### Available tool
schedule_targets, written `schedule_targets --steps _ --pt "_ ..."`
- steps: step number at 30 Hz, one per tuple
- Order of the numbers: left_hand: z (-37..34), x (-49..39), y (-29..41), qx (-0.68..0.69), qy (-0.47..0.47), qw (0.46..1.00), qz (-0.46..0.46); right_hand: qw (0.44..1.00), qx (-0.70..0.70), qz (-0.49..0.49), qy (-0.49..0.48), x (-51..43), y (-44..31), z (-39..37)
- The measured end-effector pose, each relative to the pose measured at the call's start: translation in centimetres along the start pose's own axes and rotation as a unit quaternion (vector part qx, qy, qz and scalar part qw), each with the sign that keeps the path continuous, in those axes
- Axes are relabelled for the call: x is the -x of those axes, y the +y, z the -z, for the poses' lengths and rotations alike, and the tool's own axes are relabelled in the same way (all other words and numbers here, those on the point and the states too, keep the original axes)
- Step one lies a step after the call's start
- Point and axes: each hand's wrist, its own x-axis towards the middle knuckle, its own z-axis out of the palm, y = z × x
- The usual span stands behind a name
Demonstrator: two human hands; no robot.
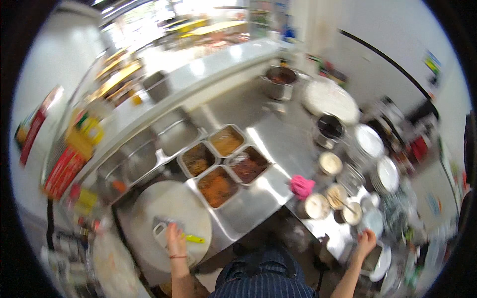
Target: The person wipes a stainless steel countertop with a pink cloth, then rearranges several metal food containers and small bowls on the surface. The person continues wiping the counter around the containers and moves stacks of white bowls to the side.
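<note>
My left hand (pixel 175 238) is over a large round cutting board (pixel 149 212), fingers pointing away from me. Under or beside it lies a white-framed grater or slicer (pixel 160 231). A lime-green tool handle (pixel 194 239) sticks out to the right of the fingers. Blur hides whether this hand grips anything. My right hand (pixel 367 242) is at the right-hand counter, its fingertips close to a pale bluish bowl or lid (pixel 371 220). Whether they touch it is unclear. Several round tubs, including one of pale contents (pixel 316 206) and one with a spoon handle (pixel 350 209), stand just beyond.
Steel pans of shredded food (pixel 218 186) sit in the counter, beside bare steel pans (pixel 177 134). A pink cloth (pixel 302 187) lies at the corner. Stacked white plates (pixel 387 174), a dark-filled pot (pixel 329 128) and a large white round lid or tray (pixel 331 98) stand to the right.
</note>
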Motion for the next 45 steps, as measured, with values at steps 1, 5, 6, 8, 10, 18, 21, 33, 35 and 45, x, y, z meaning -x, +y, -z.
schedule_targets --steps 1,5,6,8,10,18,21,33,35,45 --pt "-0.4 0.7 0.1 0.022 -0.007 1.0 -0.01 1.0 -0.012 -0.01 -0.013 -0.8 0.7 -0.8" --pt "-1.2 4.5 -0.6 0.041 0.015 0.999 -0.002 0.996 -0.015 -0.007 -0.091 -4.5 1.6 -5.1" --pt "-1.5 5.1 -0.8 0.051 0.028 0.998 -0.002 0.994 -0.016 -0.036 -0.106 -5.2 1.1 -6.9" --pt "-1.8 6.6 -1.5 0.064 0.047 0.997 -0.002 0.983 -0.017 -0.073 -0.167 -5.9 -0.7 -10.8" --pt "-1.7 7.6 -2.1 0.075 0.056 0.996 0.0 0.965 -0.036 -0.087 -0.246 -5.9 -3.7 -15.8" --pt "2.2 8.3 -0.5 0.104 0.208 0.971 -0.06 0.77 -0.064 -0.048 -0.633 5.9 -21.5 -43.1" --pt "4.5 7.1 1.4 0.137 0.263 0.948 -0.113 0.679 -0.1 -0.046 -0.726 13.3 -27.2 -54.3" --pt "16.5 1.5 -1.1 0.224 0.377 0.895 -0.081 0.802 -0.128 -0.26 -0.522 35.4 -36.3 -91.8" --pt "18.9 1.7 -2.9 0.196 0.34 0.913 -0.111 0.804 -0.128 -0.283 -0.506 36.2 -36.3 -93.8" --pt "19.1 -2.7 -3.2 -0.035 0.334 0.93 -0.15 0.714 -0.26 -0.31 -0.572 33.1 -36.7 -91.9"
